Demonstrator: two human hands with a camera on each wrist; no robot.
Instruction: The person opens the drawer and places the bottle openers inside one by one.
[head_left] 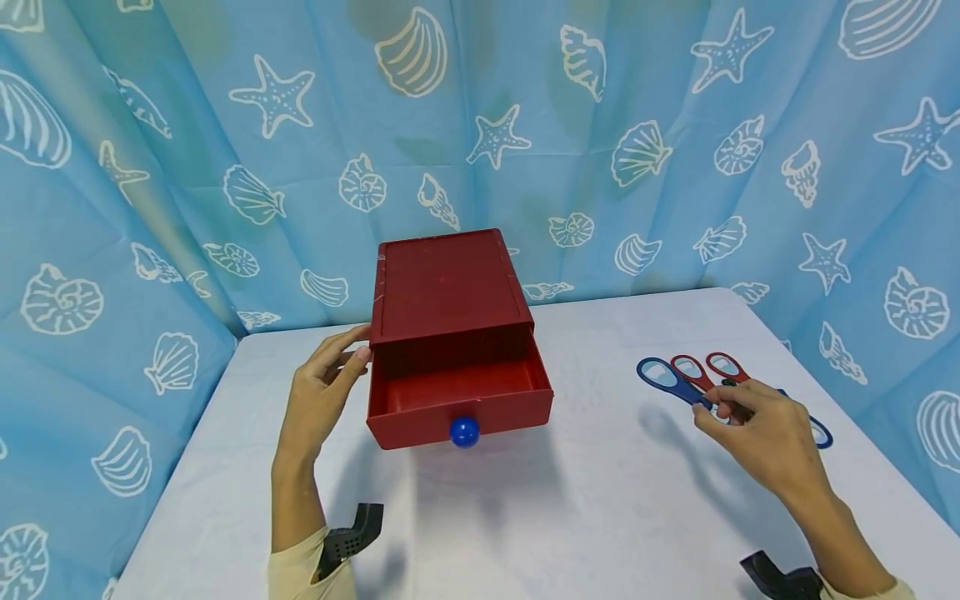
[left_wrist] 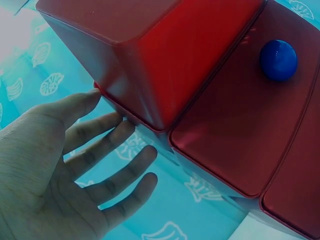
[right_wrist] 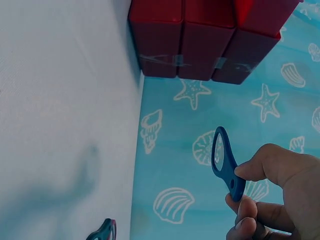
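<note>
A red drawer cabinet (head_left: 450,283) stands at the middle of the table. Its top drawer (head_left: 420,429), with a blue knob (head_left: 464,432), is pulled out, and the bare red floor inside shows. At the cabinet's left side, my left hand (head_left: 318,400) has its thumb and fingertips at the edge, fingers loosely extended. Over on the right, my right hand (head_left: 772,433) pinches a blue magnifying glass (right_wrist: 232,180) by its handle between thumb and fingers. Two red-rimmed loops (head_left: 703,383) and another blue-rimmed loop (head_left: 830,439) lie near that hand, partly hidden by it.
Behind and beside the white table (head_left: 600,517) hangs a blue curtain (head_left: 315,167) with a shell and starfish print. In the right wrist view, the cabinet shows as stacked red units joined with clear tape (right_wrist: 178,60).
</note>
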